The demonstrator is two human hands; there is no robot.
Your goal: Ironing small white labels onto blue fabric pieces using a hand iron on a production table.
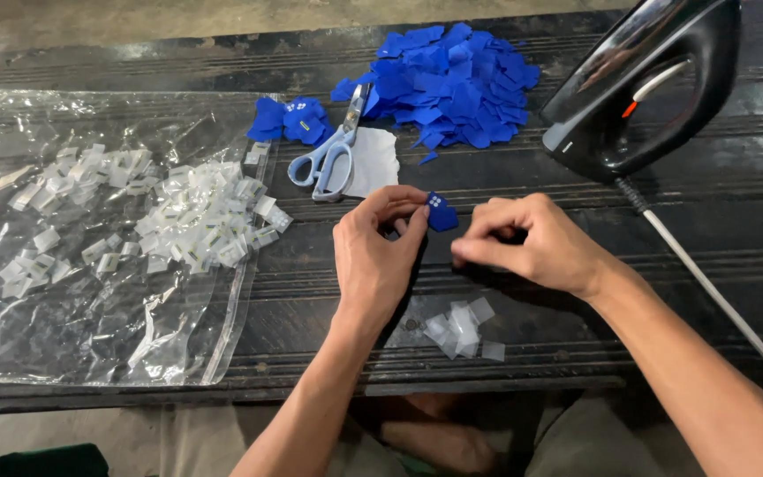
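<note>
My left hand (376, 245) pinches a small blue fabric piece (441, 213) with a white mark on it, just above the dark wooden table (328, 291). My right hand (532, 243) hovers beside it with fingers curled and thumb against forefinger; whether it holds anything is unclear. A small heap of clear film squares (463, 329) lies below both hands. Farther back sits a large pile of blue fabric pieces (452, 84), and a smaller blue cluster (291, 119) lies to its left.
Light blue-handled scissors (328, 150) rest on a white cloth scrap (373, 163). A black iron (642, 88) stands at the right, its cord (708, 291) running toward me. A clear plastic bag (90, 309) at left carries several small white tags (196, 216).
</note>
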